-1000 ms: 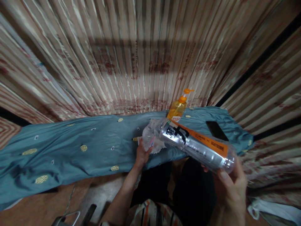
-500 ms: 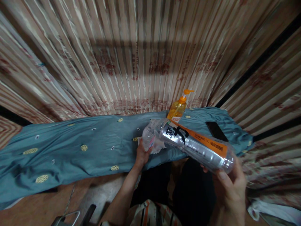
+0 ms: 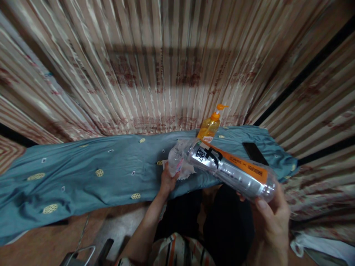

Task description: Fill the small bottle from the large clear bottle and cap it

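Note:
My right hand [image 3: 270,221] grips the base of a large clear plastic bottle [image 3: 230,170] with an orange and silver label, held tilted with its neck pointing away to the left. My left hand [image 3: 167,181] is closed on a small clear bottle [image 3: 175,161] and a white crumpled tissue [image 3: 186,171], right at the big bottle's mouth. Both are held above the edge of a table covered with a blue cloth [image 3: 83,177].
An orange pump dispenser bottle [image 3: 210,126] stands at the back of the table. A black phone [image 3: 255,153] lies flat on the cloth at the right. Striped curtains [image 3: 166,66] hang behind and beside the table. A metal frame shows at the lower left.

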The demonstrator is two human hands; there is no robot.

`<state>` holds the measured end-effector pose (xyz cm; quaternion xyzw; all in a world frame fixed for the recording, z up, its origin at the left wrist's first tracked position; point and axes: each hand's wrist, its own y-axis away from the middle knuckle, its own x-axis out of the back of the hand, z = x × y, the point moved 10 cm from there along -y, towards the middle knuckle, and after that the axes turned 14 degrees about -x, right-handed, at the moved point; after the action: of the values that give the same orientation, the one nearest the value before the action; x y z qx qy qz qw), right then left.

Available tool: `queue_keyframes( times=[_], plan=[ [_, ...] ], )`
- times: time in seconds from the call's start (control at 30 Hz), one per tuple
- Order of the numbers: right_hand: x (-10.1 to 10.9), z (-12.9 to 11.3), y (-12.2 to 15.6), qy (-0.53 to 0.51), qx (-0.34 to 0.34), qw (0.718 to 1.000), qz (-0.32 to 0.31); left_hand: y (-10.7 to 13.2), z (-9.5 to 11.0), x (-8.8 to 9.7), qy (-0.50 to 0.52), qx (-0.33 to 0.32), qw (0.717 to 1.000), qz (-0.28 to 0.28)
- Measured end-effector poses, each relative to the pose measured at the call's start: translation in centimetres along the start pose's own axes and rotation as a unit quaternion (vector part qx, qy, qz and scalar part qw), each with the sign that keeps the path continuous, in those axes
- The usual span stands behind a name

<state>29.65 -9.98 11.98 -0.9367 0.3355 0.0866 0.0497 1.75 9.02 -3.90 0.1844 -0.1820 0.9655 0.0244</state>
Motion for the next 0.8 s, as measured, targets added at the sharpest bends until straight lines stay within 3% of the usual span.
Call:
queue_keyframes(
  times=[0.8],
  plan=[
    [-0.25,-0.33,0.07,0.023,0.009,1.000,-0.011,-0.03,0.54,-0.07,-0.003,0.010,1.000,-0.017]
  ],
)
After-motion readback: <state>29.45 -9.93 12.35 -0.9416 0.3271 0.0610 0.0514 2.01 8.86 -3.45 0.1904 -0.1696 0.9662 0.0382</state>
